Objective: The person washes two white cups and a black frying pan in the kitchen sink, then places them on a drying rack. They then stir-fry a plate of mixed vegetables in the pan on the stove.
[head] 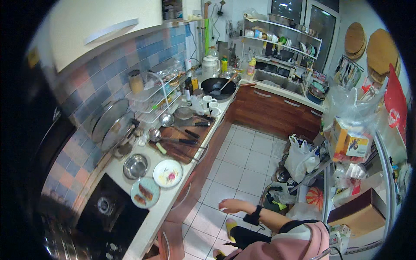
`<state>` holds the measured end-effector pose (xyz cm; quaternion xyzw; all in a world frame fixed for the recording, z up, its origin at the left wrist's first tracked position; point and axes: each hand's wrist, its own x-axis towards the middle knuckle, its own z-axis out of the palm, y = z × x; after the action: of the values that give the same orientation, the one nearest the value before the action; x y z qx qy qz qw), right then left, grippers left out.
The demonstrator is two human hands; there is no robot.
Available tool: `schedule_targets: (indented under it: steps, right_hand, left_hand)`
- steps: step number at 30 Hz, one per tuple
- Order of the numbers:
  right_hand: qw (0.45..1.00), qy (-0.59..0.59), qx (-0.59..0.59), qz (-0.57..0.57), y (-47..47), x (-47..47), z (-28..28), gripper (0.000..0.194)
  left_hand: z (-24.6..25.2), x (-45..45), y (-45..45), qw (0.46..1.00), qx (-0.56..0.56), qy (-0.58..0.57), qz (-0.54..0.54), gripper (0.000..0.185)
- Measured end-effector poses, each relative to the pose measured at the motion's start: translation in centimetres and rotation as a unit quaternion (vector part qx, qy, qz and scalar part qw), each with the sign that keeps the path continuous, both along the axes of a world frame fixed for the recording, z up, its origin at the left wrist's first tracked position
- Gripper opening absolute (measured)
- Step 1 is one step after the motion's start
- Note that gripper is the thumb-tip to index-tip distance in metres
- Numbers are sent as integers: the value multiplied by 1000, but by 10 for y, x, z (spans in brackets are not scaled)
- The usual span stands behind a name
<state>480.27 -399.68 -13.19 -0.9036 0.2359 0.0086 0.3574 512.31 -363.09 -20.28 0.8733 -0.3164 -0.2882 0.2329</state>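
My right hand (231,206), with a black band on the wrist, hangs loosely over the tiled floor, right of the counter, and nothing shows in it. At the bottom edge a small skin-toned patch may be part of my left hand; the rest is hidden. On the counter left of my right hand, a pale green plate (154,200) holds brown pieces of food. Beside it are a white plate (168,174) with a floral pattern and a steel bowl (135,166). Further back, ladles and knives lie on a wooden cutting board (182,154).
A black gas hob (97,214) is at the lower left. A wok (218,87) and white mugs (208,102) stand further along the counter, before the sink (276,78). Plastic bags (300,161) and an open cardboard box (357,211) crowd the right side.
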Motion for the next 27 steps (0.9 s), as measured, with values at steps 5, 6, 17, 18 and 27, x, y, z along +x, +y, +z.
schedule_targets:
  steps: [5, 6, 17, 18, 27]
  right_hand:
    - [987, -7, -39, -153, -139, -97, 31, 23]
    - [983, -11, -29, -182, -172, -114, 39, 23]
    - [913, 81, -213, -340, -550, -265, 128, 35]
    - [884, 118, -262, -370, -583, -269, 133, 37]
    - [771, 156, -517, -338, -862, -301, 86, 61]
  left_hand:
    - [25, -56, -158, 969, -27, 144, -200, 27]
    - [30, -72, -198, 957, -37, 165, -235, 27]
    - [114, -289, -686, 819, -165, 301, -459, 35]
    - [120, -305, -725, 814, -170, 322, -453, 35]
    - [95, -382, -1013, 783, -211, 449, -376, 29]
